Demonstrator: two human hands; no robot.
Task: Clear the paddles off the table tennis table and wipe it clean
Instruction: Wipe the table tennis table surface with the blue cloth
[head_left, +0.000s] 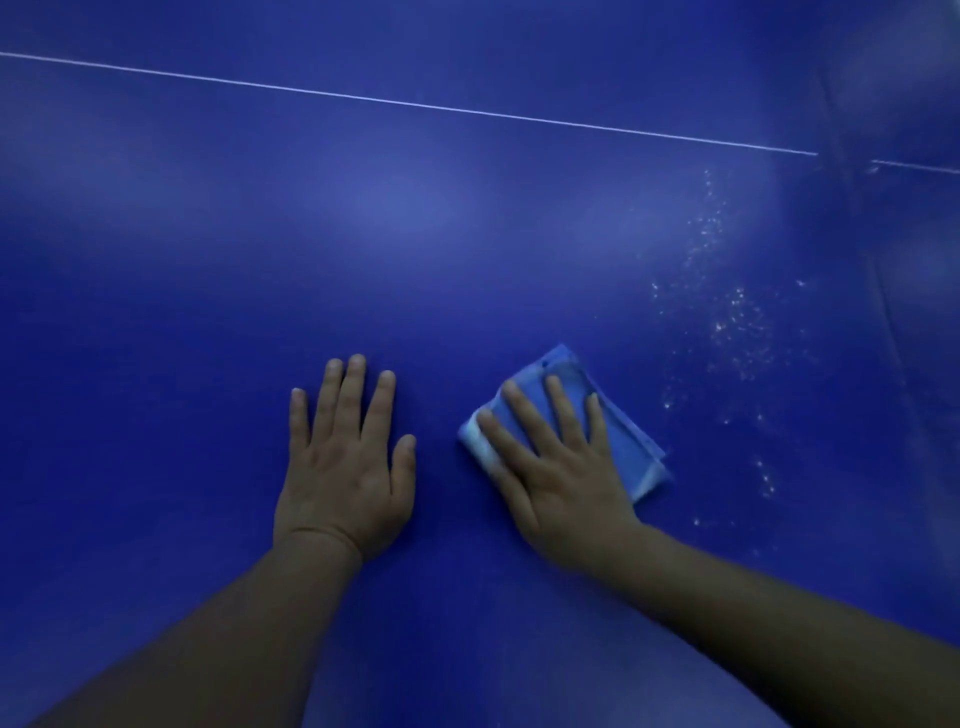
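The blue table tennis table (208, 291) fills the whole view. My left hand (345, 457) lies flat on its surface with the fingers spread, holding nothing. Just to the right, my right hand (561, 462) presses flat on a folded light-blue cloth (636, 457), fingers spread over it. The cloth shows beyond my fingertips and on both sides of the hand. No paddles are in view.
A patch of white specks (737, 322) is scattered over the table to the right of the cloth, running from near the thin white line (415, 104) toward me. A dark seam (831, 171) crosses the table at the far right.
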